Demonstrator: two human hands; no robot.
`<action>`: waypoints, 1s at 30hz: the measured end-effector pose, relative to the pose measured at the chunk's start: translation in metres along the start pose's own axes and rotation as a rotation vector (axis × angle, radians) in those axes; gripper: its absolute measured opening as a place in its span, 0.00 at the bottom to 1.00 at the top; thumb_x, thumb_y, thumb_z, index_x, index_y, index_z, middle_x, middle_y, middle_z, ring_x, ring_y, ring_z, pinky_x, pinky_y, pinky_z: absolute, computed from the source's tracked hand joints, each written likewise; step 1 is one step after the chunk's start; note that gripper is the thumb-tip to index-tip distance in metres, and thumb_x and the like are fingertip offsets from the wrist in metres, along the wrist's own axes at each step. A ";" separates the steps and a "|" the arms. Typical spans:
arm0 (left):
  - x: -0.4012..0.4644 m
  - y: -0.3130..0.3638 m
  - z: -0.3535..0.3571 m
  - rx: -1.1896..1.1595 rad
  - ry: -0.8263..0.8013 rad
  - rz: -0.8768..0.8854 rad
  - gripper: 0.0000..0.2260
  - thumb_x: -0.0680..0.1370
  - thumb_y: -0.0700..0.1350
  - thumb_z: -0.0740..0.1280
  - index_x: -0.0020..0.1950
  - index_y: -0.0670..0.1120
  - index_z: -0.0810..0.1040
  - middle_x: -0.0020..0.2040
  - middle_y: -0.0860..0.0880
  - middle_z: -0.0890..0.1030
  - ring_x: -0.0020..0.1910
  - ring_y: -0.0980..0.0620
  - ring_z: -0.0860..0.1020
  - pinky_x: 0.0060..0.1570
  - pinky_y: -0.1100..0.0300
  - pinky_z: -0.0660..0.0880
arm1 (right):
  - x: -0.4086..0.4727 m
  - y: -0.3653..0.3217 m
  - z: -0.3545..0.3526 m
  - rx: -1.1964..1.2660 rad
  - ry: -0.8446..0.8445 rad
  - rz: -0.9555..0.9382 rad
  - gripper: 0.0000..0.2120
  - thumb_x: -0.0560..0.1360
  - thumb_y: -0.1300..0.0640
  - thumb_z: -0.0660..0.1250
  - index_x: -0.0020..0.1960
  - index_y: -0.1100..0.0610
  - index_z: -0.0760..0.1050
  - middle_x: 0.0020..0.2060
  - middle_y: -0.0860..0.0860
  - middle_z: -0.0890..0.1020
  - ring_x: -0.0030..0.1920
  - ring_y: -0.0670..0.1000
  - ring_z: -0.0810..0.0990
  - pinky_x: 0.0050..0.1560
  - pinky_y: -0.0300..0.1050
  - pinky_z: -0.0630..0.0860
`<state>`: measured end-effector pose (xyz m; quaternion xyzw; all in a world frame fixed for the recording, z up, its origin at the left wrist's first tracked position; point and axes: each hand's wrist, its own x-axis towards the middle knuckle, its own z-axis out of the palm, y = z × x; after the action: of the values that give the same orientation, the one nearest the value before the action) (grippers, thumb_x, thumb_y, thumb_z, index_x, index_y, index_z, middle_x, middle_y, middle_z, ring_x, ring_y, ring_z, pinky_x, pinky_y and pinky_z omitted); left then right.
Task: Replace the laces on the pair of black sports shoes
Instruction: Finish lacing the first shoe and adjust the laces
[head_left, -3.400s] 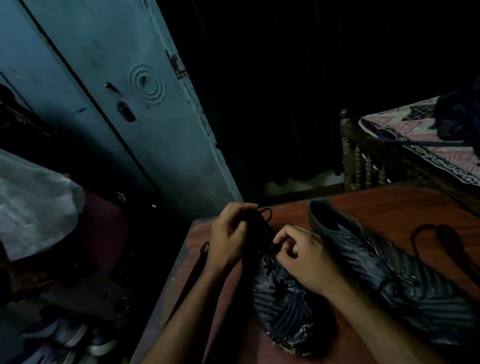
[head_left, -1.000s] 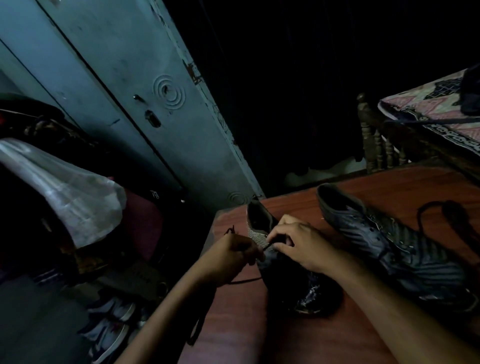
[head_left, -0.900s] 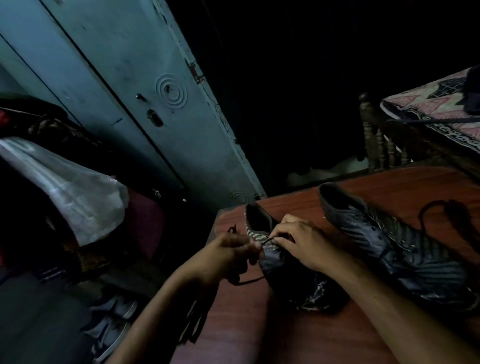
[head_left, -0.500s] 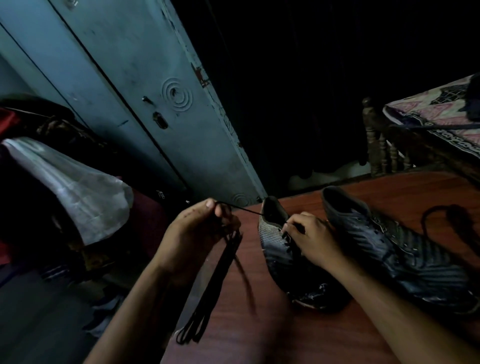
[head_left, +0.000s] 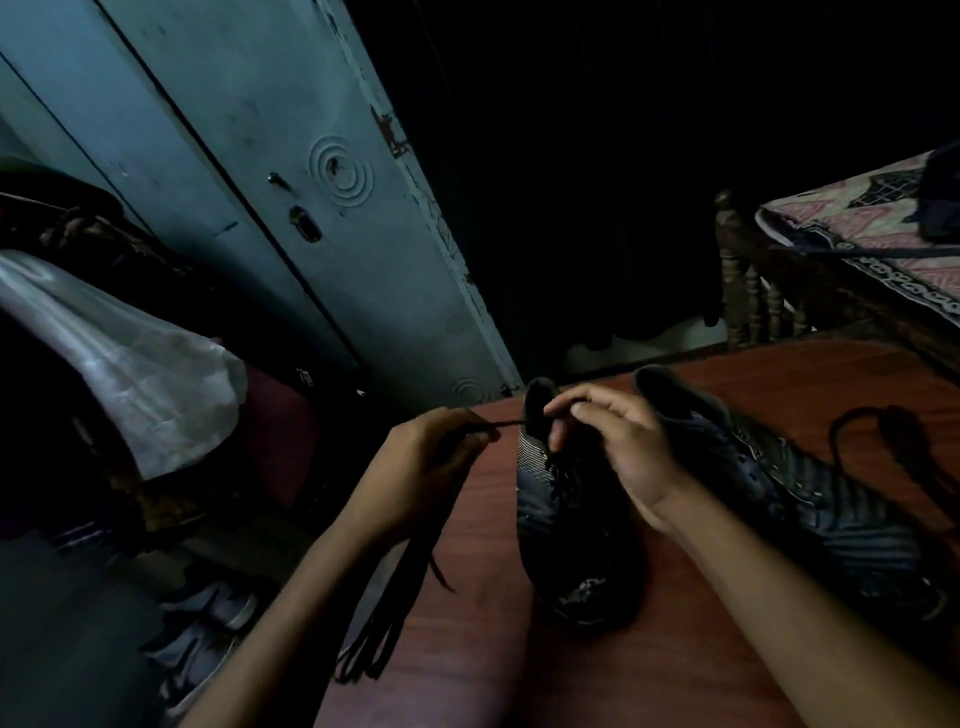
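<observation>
Head cam: left hand (head_left: 426, 467) pinches a lace (head_left: 506, 423) taut at 9 o'clock of the near shoe (head_left: 563, 519); right hand (head_left: 618, 447) fingers curl at its collar. Second shoe (head_left: 810, 488) looks unlaced, so roughly halfway.

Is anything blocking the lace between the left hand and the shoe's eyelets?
Nothing visible does. The lace runs taut from the left hand straight to the near shoe. The right hand rests on that shoe's collar, beside the lace.
</observation>
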<state>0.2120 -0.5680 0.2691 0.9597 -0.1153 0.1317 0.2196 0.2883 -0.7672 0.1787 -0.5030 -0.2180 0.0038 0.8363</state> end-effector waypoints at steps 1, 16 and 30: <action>0.002 -0.005 0.004 0.069 0.025 0.045 0.07 0.83 0.48 0.67 0.54 0.51 0.85 0.48 0.57 0.83 0.48 0.59 0.82 0.49 0.55 0.79 | 0.000 -0.005 -0.001 0.072 0.018 0.008 0.09 0.78 0.66 0.61 0.42 0.64 0.78 0.31 0.57 0.80 0.34 0.53 0.79 0.42 0.42 0.76; 0.011 -0.071 0.117 -0.185 0.512 -0.170 0.09 0.84 0.46 0.62 0.49 0.49 0.80 0.44 0.54 0.79 0.46 0.53 0.78 0.45 0.58 0.74 | -0.009 -0.009 -0.006 0.079 -0.079 0.116 0.22 0.75 0.57 0.61 0.22 0.53 0.68 0.20 0.52 0.69 0.23 0.53 0.72 0.38 0.48 0.69; 0.010 -0.069 0.125 -0.774 0.508 -0.198 0.06 0.81 0.52 0.71 0.46 0.54 0.79 0.44 0.49 0.85 0.47 0.44 0.85 0.51 0.39 0.82 | -0.013 0.011 -0.004 -0.992 -0.171 0.060 0.13 0.70 0.40 0.75 0.48 0.44 0.76 0.37 0.42 0.84 0.27 0.42 0.77 0.30 0.43 0.76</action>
<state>0.2664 -0.5659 0.1366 0.7511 -0.0065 0.2882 0.5939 0.2802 -0.7676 0.1633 -0.8439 -0.2469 -0.0352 0.4751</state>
